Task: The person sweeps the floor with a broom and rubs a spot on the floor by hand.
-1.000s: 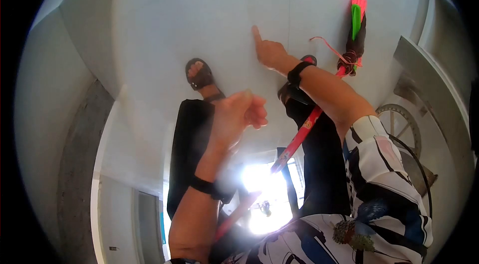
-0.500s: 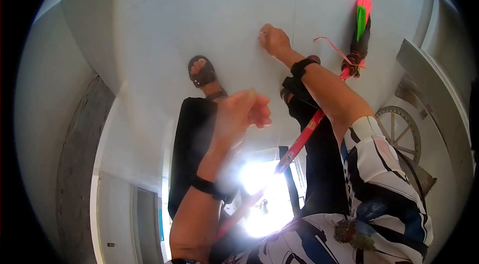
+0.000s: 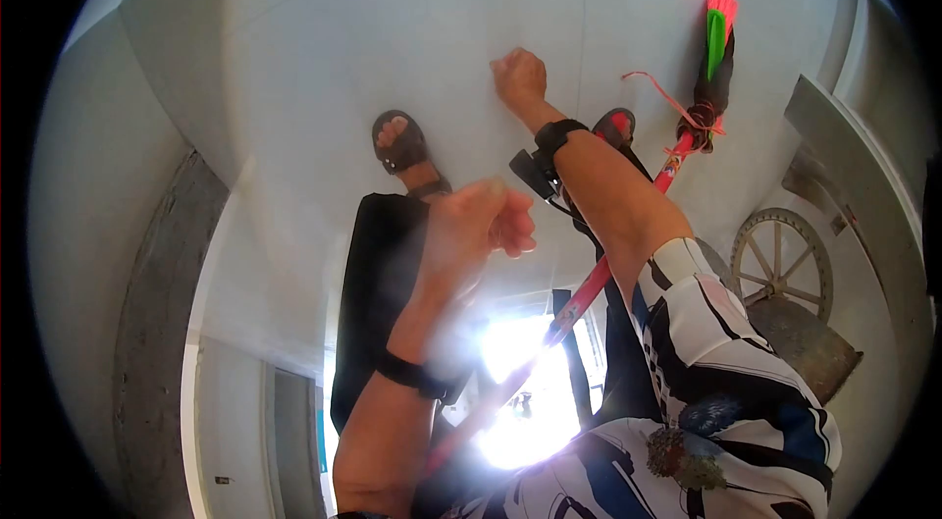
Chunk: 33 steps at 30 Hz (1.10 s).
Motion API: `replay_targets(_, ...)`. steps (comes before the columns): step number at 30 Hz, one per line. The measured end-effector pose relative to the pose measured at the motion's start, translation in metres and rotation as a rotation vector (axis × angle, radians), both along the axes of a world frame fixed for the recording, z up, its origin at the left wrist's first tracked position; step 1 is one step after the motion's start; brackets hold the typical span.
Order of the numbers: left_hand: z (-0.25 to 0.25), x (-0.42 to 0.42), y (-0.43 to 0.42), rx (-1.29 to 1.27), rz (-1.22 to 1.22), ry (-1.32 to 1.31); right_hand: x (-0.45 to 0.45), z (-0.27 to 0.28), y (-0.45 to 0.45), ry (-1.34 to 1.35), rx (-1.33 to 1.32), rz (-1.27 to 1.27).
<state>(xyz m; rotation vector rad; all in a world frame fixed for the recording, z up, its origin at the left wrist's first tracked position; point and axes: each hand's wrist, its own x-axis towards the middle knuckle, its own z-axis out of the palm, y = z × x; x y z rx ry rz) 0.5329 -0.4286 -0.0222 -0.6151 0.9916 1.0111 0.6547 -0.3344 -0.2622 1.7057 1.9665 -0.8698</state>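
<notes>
My left hand (image 3: 481, 217) is in the middle of the view with its fingers curled in. Farther forward, over the pale floor, my right hand (image 3: 520, 79) is closed like a fist. Whatever either hand may hold is hidden or too small to make out. A broom with a red handle (image 3: 586, 295) slants beneath my right forearm and down toward my left arm; neither hand is around it. Its pink and green bristle end (image 3: 719, 24) lies at the upper right, with dark wrapping and a loose pink string (image 3: 653, 82) below it.
Both feet wear dark sandals (image 3: 400, 148) on the tiled floor (image 3: 412, 19). On the right are a spoked wheel (image 3: 782, 264), a worn board (image 3: 810, 347) and a grey panel (image 3: 854, 176). A wall stands at left, and strong light glares between my legs.
My right hand has shifted slightly left, and its forearm swung left, showing more of the right sandal and wheel. My left hand and the broom have barely moved.
</notes>
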Motion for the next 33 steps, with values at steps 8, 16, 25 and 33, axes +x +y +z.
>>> replay_targets(8, 0.000, -0.003, 0.002, 0.019, 0.031, 0.030, 0.002, 0.029, 0.044, 0.079, -0.514, 0.198)
replay_targets(16, 0.009, -0.017, 0.014, 0.068, 0.117, 0.131, -0.013, 0.196, 0.043, 0.361, -1.117, -0.412)
replay_targets(25, 0.039, -0.016, 0.004, 0.002, 0.243, 0.129, 0.010, 0.291, 0.006, 0.004, -1.146, 0.884)
replay_targets(33, 0.134, -0.050, 0.017, 0.084, 0.085, 0.220, 0.026, 0.366, 0.010, 0.127, -0.981, 0.822)
